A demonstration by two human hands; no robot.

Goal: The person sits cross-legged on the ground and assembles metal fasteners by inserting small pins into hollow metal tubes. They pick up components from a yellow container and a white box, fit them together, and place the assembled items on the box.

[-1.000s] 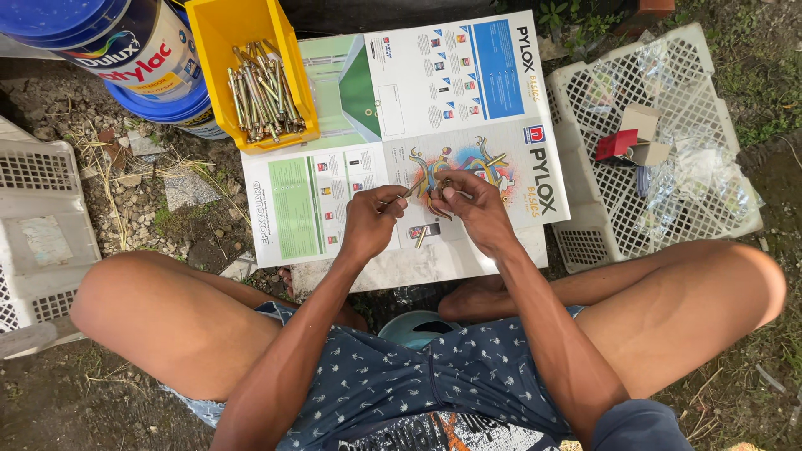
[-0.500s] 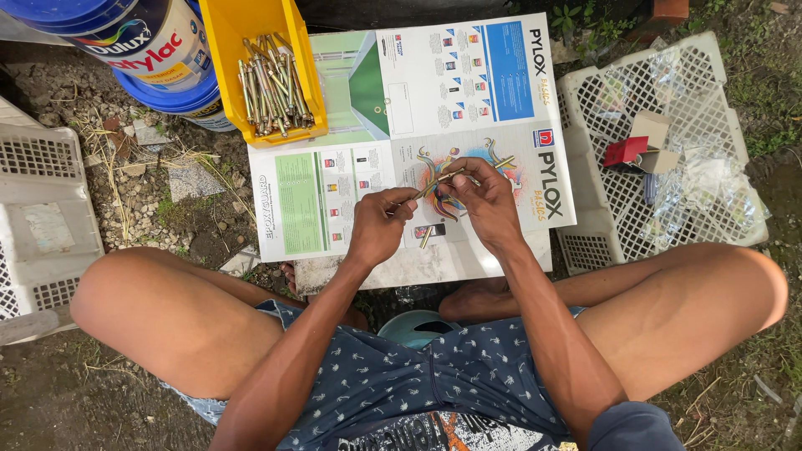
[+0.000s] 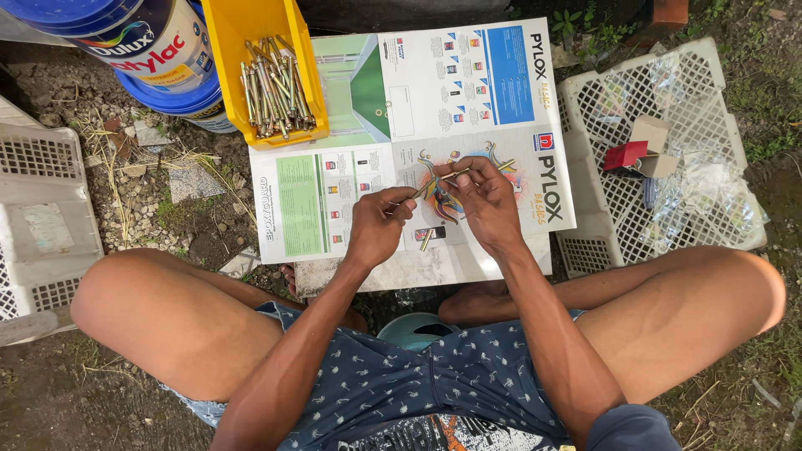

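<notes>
Nearby, yellow bin (image 3: 225, 50) holds bolts (image 3: 271, 88); hands (image 3: 434, 205) pinch one.

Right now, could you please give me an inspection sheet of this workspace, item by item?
Surface: printed paper sheets spread on bare ground.
Job's things: a long metal bolt held between both hands; one loose piece on the paper.
Clutter: yellow bin of similar bolts; white basket with small boxes and plastic bags; paint buckets; another white crate.
Grippers: left hand and right hand both pinch the bolt.
Cables: nothing seen.
Surroundings: soil, stones, grass.
</notes>
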